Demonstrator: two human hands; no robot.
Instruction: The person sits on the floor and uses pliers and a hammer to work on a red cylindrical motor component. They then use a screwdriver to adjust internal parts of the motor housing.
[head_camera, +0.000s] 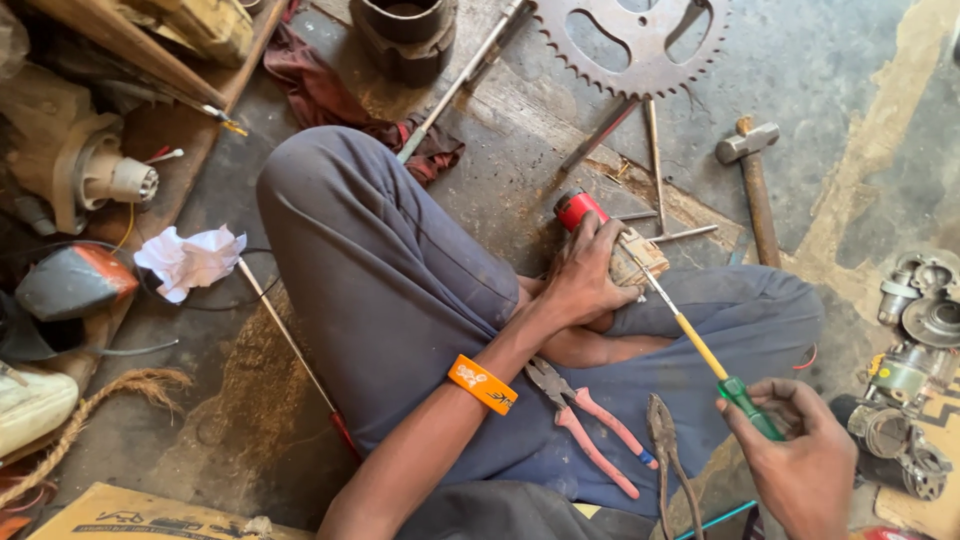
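Screwdriver with a yellow shaft and green handle is lying slanted between the two hands, above the person's crossed legs in blue trousers. The right hand is closing its fingers around the green handle, thumb on top, so the grip is pressed tight on it. The metal tip is pointing up and left and is touching the small part that the left hand is holding. This small part is looking like a short cylinder with a red end and a pale, worn body. The left hand is wrapping over it from above, fingers curled and pressed on it, and is keeping it just above the knee. An orange wristband is sitting on the left forearm.

On the lap, just below the left hand, pink-handled pliers are lying, and dark pliers are beside them, near the right hand. On the concrete floor a large toothed sprocket and a hammer are resting well apart from the hands. A crumpled white paper is lying to the left of the knee.
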